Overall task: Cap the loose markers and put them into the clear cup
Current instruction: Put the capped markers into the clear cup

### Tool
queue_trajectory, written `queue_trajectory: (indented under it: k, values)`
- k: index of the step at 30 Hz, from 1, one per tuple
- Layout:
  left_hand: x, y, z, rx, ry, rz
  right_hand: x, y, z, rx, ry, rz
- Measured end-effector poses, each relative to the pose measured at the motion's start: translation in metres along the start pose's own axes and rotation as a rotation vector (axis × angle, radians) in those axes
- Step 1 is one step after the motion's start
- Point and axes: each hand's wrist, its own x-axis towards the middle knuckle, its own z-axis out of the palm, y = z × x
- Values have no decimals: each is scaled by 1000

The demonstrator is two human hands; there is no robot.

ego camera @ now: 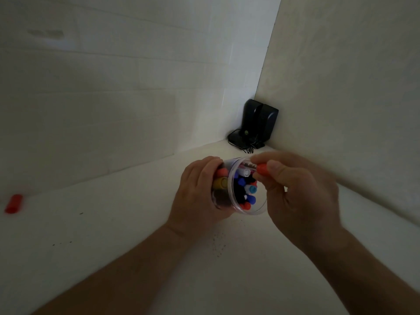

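Right hand (297, 192) pinched orange marker (262, 169); left hand (197, 194) gripped clear cup (247, 210), nine o'clock side. Light, slick, likely best mid-barrel.

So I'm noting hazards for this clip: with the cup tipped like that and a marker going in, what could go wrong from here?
1. The left hand holds the clear cup tilted, mouth toward the camera; the crowded markers could slide out.
2. The right hand pinches the orange marker at the rim; with so little room it may jam or push others out.
3. The red piece, lying far left on the table, could be overlooked.
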Motion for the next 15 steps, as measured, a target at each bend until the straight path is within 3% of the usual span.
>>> queue_trajectory:
  k: [2, 5, 7, 11, 15]
  values:
    - [-1, -2, 1, -16, -26, -18, -4, 4, 3, 29, 33, 71]
    - [-2, -5, -1, -18, -22, 3, -4, 1, 7, 273, 90, 454]
    - [-1, -4, -3, -34, -34, -8, -2, -3, 8, 333, 123, 564]
    - [-3, 2, -5, -109, -23, -61, 10, -2, 15, 95, 77, 515]
    - [-6, 3, -8, -206, -37, -137, 20, 6, 23, -93, -30, 273]
